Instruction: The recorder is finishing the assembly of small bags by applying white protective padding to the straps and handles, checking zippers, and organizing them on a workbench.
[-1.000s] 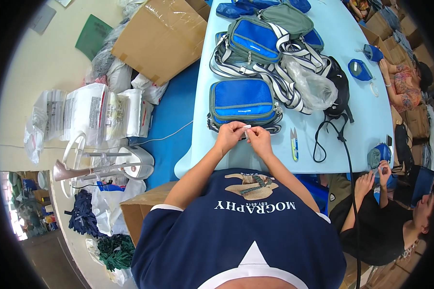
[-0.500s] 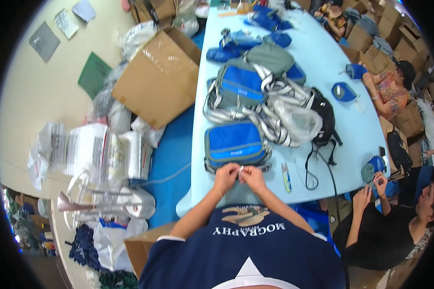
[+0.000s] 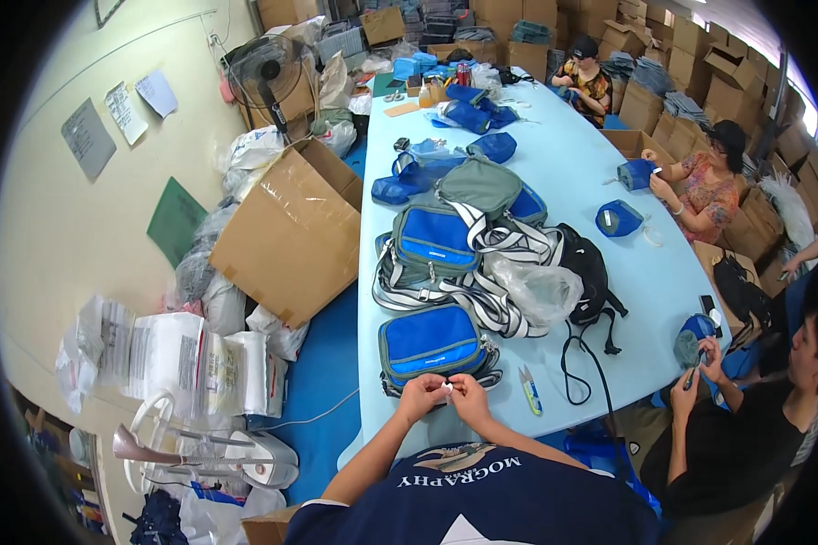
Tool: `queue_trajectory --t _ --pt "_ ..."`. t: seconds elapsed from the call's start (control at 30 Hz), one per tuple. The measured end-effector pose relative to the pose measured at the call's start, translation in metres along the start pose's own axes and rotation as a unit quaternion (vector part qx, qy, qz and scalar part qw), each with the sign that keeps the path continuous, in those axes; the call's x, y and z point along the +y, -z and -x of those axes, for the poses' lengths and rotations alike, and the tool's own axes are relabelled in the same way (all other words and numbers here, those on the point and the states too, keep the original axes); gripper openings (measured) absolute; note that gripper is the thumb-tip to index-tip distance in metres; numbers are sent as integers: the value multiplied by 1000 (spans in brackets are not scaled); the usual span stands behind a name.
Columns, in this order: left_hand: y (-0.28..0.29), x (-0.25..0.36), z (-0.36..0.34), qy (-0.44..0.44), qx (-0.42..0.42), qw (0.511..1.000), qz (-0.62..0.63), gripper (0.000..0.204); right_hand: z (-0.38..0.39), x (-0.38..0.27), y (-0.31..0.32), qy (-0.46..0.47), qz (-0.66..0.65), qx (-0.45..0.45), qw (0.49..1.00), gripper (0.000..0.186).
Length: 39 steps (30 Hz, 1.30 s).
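My left hand (image 3: 423,397) and my right hand (image 3: 469,400) meet at the near side of a blue and grey bag (image 3: 432,342). The fingers of both are pinched round a small white piece (image 3: 446,388), too small to name surely. The bag lies on the light blue table (image 3: 600,300), its blue panel facing up. To the right of my right hand rest thread snips (image 3: 530,391) with yellow and blue handles. Behind the bag are grey and white striped straps (image 3: 491,309) and another blue and grey bag (image 3: 438,238).
A clear plastic bag (image 3: 541,289) and a black backpack (image 3: 591,272) lie right of the straps. Co-workers sit along the table's right side, handling blue pouches (image 3: 619,218). A large cardboard box (image 3: 286,232) and a garment steamer (image 3: 259,459) stand on the left.
The view has tilted up, bringing more of the room's far end into sight. My hands still pinch the white piece at the bag's near edge.
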State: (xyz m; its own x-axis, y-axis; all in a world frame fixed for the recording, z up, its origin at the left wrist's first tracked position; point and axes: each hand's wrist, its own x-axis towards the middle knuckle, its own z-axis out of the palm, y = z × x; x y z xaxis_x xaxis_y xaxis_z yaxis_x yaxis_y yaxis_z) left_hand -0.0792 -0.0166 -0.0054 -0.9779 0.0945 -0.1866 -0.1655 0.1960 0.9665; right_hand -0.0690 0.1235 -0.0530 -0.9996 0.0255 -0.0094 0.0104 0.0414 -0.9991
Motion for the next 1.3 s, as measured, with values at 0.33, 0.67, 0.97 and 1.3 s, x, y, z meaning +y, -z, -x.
queue_trajectory --t 0.33,0.67,0.97,1.3 --pt "12 6 -15 95 -51 993 -51 9 3 -31 13 227 163 2 960 8" --pt "-9 4 -7 -24 54 991 -116 10 -1 -31 24 314 224 -73 919 5" --pt "-3 -4 -7 -84 43 994 -63 9 -24 -27 28 -54 -1 -229 972 8" --pt "7 -19 1 -120 -11 987 -104 12 -33 -32 27 -117 61 -225 965 9"
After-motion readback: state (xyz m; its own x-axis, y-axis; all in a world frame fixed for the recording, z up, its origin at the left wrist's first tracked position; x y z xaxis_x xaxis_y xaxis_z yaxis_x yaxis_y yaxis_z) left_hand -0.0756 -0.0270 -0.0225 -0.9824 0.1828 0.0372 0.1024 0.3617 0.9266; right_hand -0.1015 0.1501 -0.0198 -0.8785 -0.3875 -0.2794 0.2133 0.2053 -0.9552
